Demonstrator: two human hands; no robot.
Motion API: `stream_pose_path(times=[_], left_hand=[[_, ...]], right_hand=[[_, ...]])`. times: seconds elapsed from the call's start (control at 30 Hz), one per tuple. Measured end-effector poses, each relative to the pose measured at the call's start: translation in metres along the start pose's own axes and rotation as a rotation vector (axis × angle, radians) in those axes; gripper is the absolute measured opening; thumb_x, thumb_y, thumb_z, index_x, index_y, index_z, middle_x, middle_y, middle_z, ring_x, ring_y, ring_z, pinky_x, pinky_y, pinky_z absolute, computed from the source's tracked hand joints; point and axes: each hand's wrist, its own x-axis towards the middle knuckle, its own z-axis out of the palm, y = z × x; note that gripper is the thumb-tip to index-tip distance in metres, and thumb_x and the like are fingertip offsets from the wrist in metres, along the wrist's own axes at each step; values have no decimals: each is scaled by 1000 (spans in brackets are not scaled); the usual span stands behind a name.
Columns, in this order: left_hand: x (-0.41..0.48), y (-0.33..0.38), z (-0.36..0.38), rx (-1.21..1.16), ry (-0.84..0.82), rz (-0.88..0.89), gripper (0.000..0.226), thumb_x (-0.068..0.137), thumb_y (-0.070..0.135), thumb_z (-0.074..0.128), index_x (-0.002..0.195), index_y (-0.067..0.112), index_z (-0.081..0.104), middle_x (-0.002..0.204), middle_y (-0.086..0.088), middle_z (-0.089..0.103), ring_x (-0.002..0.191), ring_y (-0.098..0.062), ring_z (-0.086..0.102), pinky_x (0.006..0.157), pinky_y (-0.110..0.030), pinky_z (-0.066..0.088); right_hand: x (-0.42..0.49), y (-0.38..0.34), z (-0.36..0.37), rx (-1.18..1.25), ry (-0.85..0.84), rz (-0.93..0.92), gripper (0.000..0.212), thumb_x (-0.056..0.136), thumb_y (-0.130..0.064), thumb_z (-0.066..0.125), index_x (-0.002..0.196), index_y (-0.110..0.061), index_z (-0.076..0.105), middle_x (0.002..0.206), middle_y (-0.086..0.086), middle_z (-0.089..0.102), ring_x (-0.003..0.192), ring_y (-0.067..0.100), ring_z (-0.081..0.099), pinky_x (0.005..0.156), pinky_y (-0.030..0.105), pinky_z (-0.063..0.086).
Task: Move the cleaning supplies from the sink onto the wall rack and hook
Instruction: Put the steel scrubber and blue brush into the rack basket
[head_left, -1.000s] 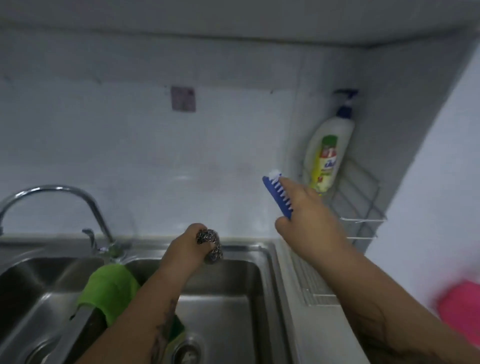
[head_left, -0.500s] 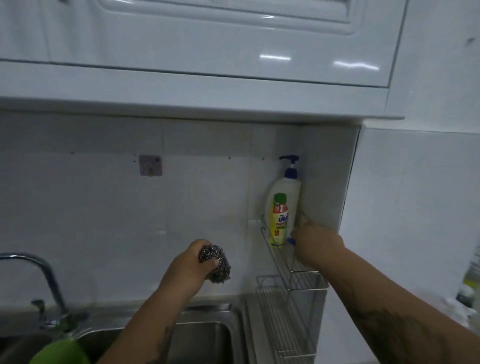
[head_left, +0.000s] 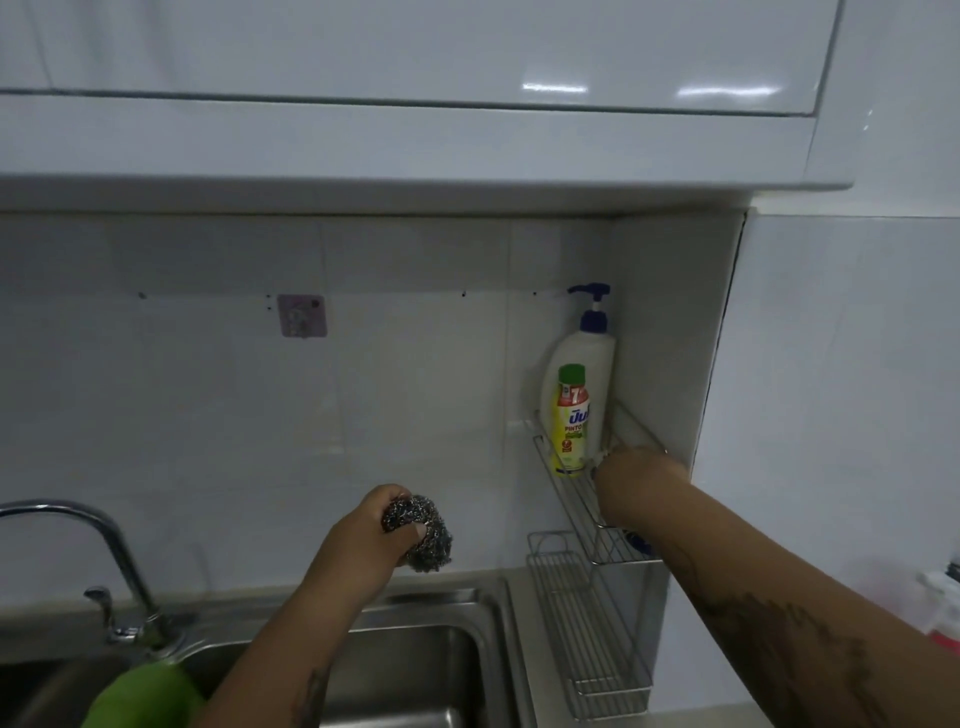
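Observation:
My left hand (head_left: 366, 527) is shut on a steel wool scourer (head_left: 423, 538), held above the sink (head_left: 415, 649) in front of the white tiled wall. My right hand (head_left: 636, 486) reaches into the upper tier of the wire wall rack (head_left: 563, 486), right beside the dish soap pump bottle (head_left: 576, 395). A blue bit of the scrub brush (head_left: 640, 543) shows under my right wrist on the rack; the fingers are hidden, so their grip on it cannot be told. A small square adhesive hook (head_left: 301, 315) sticks to the wall at upper left.
The rack's lower tier (head_left: 592, 634) hangs just right of the sink. A chrome tap (head_left: 98, 540) stands at the left, with a green cloth (head_left: 143, 696) below it at the sink's edge. White upper cabinets (head_left: 415, 130) overhang the wall. A white wall panel (head_left: 831, 415) closes the right side.
The view tilted up from the sink. My right hand carried the blue brush from over the counter into the rack's upper tier. My left hand lifted the scourer higher above the sink.

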Motion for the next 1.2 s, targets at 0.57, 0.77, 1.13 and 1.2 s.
stream_pose_path(times=[0.57,0.77,1.13,1.2], left_hand=[[-1,122,33,-119,-14,407,27,83,27,71,103,43,60,99,11,71,86,-7,68,71,-24,55],[-21,126,93,121,-25,468,37,87,44,61,121,48,47,111,12,68,94,-7,66,82,-35,57],[-6,117,141,870,-208,524,53,94,59,26,143,41,35,159,10,25,148,-21,19,113,-46,25],[-7,117,147,914,-320,466,57,94,61,19,145,39,30,161,8,19,150,-21,9,116,-54,11]], right_hand=[[-53,57,52,726,972,82,85,89,-60,33,153,-17,0,162,6,-12,149,21,-12,119,44,3],[-26,60,83,653,866,54,85,91,-63,23,151,-16,-15,158,5,-28,147,27,-20,118,56,-3],[-9,60,95,663,991,49,77,94,-61,19,151,-19,-12,158,-1,-28,148,28,-15,118,50,-9],[-9,60,95,663,1001,54,77,95,-60,20,151,-18,-12,158,-1,-28,148,28,-15,118,49,-10]])
